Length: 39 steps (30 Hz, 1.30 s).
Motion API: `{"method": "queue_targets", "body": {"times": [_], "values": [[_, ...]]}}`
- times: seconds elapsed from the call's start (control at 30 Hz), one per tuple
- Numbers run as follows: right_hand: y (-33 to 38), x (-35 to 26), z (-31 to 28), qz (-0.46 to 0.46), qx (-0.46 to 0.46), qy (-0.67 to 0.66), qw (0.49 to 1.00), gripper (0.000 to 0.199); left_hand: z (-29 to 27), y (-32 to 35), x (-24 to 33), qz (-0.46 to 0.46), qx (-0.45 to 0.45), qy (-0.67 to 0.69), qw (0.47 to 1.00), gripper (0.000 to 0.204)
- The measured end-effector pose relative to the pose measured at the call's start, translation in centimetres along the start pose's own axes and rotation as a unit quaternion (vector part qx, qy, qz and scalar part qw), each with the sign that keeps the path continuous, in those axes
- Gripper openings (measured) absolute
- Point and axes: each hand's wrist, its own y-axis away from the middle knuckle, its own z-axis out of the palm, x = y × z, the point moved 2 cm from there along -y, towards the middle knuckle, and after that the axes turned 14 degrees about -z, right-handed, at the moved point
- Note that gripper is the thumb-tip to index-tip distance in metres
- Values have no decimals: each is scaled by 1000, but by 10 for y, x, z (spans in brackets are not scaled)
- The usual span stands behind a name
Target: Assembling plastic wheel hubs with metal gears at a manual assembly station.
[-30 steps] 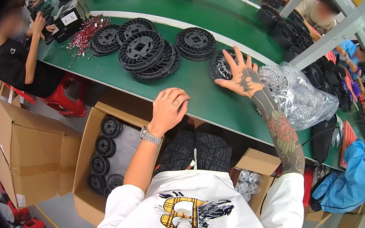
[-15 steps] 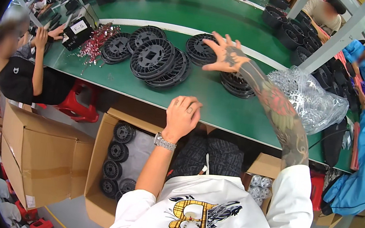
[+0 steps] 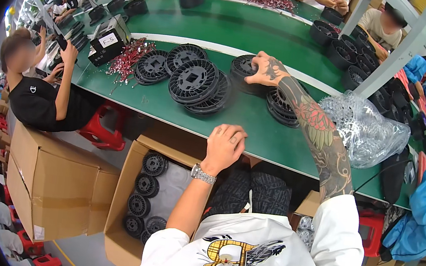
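Note:
Over the green table (image 3: 246,121), my right hand (image 3: 268,69) curls its thumb and fingers around the right rim of a round black spoked wheel cover (image 3: 241,68), which looks blurred. Just below my right forearm is a stack of similar covers (image 3: 281,109), partly hidden by it. Several more covers (image 3: 193,82) lie in overlapping piles to the left. My left hand (image 3: 226,146), with a metal watch at the wrist, is at the table's near edge. Its fingers are bent and together, and nothing shows in them.
Clear plastic bags of shiny parts (image 3: 365,130) lie at right, beside a grey post (image 3: 393,54). Red-silver bits (image 3: 128,61) and a black box (image 3: 108,40) are at left. An open carton (image 3: 120,217) holds black wheels. A co-worker (image 3: 37,90) sits at left; others work across the table.
My right hand, spread open before, has closed on the wheel cover's rim. The whole view has shifted slightly, and my left hand stays by the table edge.

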Motion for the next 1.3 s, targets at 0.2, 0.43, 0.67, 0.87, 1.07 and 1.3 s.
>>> {"method": "queue_targets", "body": {"times": [0.2, 0.43, 0.67, 0.87, 1.07, 1.3], "values": [[23, -6, 2, -96, 109, 73, 987, 32, 1, -2, 1, 8, 4, -2, 1000, 14], [18, -2, 20, -129, 62, 98, 985, 33, 2, 0, 6, 6, 4, -6, 1000, 14], [18, -1, 5, -146, 142, 144, 968, 28, 4, 2, 8, 10, -1, 2, 1000, 14], [54, -32, -50, -204, 254, 210, 922, 20, 1, 0, -1, -1, -12, -9, 1000, 14], [178, -100, -54, -406, 197, 215, 866, 34, 2, 8, -9, -54, 8, 57, 997, 34], [280, -106, -7, -350, 12, 174, 920, 27, -7, 30, 22, 6, -176, 133, 975, 61]]}}
